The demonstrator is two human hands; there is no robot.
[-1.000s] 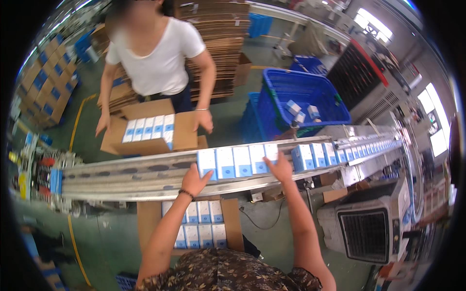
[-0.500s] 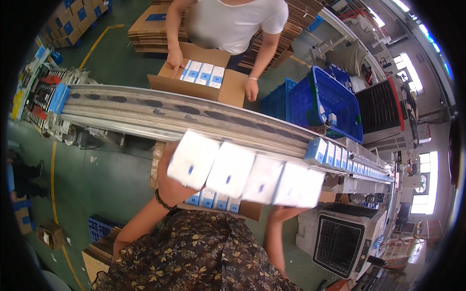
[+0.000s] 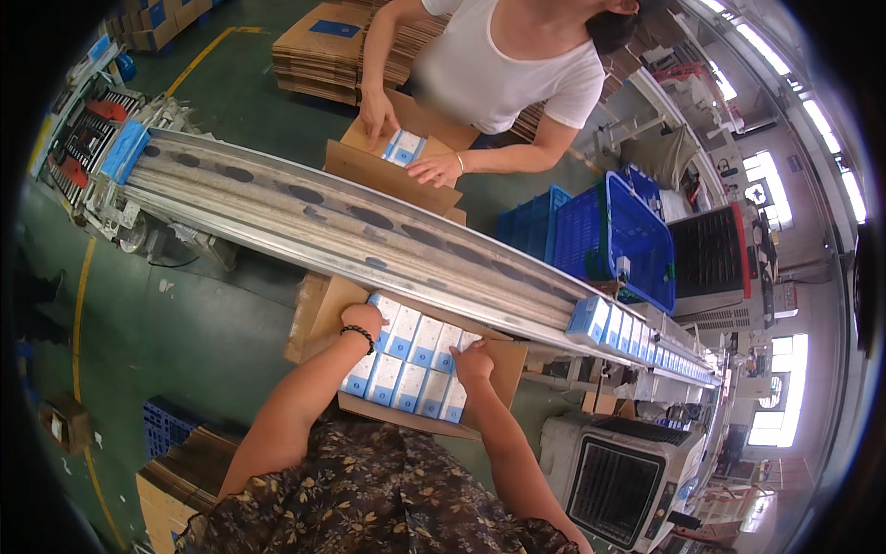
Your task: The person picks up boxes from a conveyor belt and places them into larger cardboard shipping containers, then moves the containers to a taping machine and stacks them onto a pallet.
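Observation:
My left hand [image 3: 363, 320] is closed on the left end of a row of small white-and-blue boxes [image 3: 425, 340]. My right hand [image 3: 472, 360] grips the right end of that row, its fingers against the last box. The row stands in an open brown carton [image 3: 323, 319], along its far side. Nearer to me, a second row of matching boxes [image 3: 409, 387] fills the carton's near side. Parts of my fingers are hidden between the boxes and the carton wall.
A conveyor [image 3: 332, 233] runs across beyond the carton, with a line of boxes [image 3: 591, 319] at its right. Across it, a co-worker's hands [image 3: 434, 169] are at another carton [image 3: 369, 171]. Blue crates [image 3: 637, 231] stand at right, flattened cartons [image 3: 189, 471] at lower left.
Both my hands have lowered the row of boxes from above the conveyor's near edge into the carton. The co-worker's right-side hand has moved onto the boxes in the far carton.

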